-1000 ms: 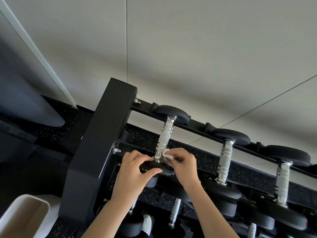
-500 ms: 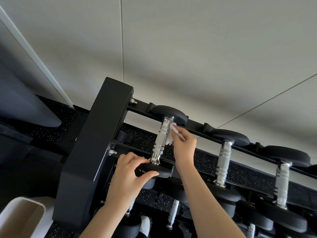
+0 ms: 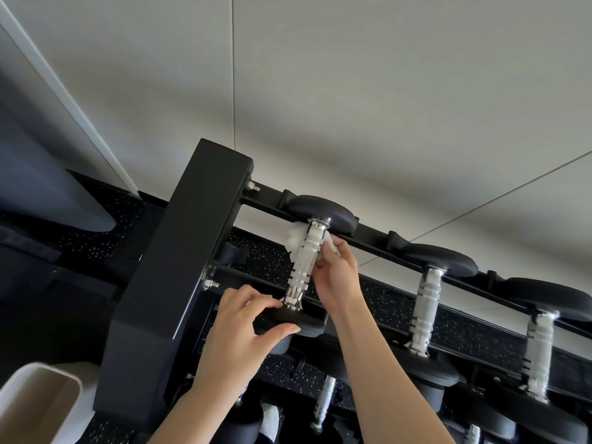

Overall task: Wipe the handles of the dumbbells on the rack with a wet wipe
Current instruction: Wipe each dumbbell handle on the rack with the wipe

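The leftmost dumbbell on the top tier of the black rack has a knurled chrome handle between two black heads. My left hand grips the near head, thumb under it and fingers over its top. My right hand holds a white wet wipe against the upper part of the handle; the wipe wraps behind the handle and shows on both sides. Two more dumbbell handles lie to the right on the same tier.
A lower tier holds further dumbbells. The rack's thick black end post stands just left of my hands. A white bin sits at the bottom left on the speckled black floor. A pale wall runs behind the rack.
My right hand slid the wipe from the bottom of the handle up to its top, then wrapped it behind the handle. My left hand kept its grip on the near head.
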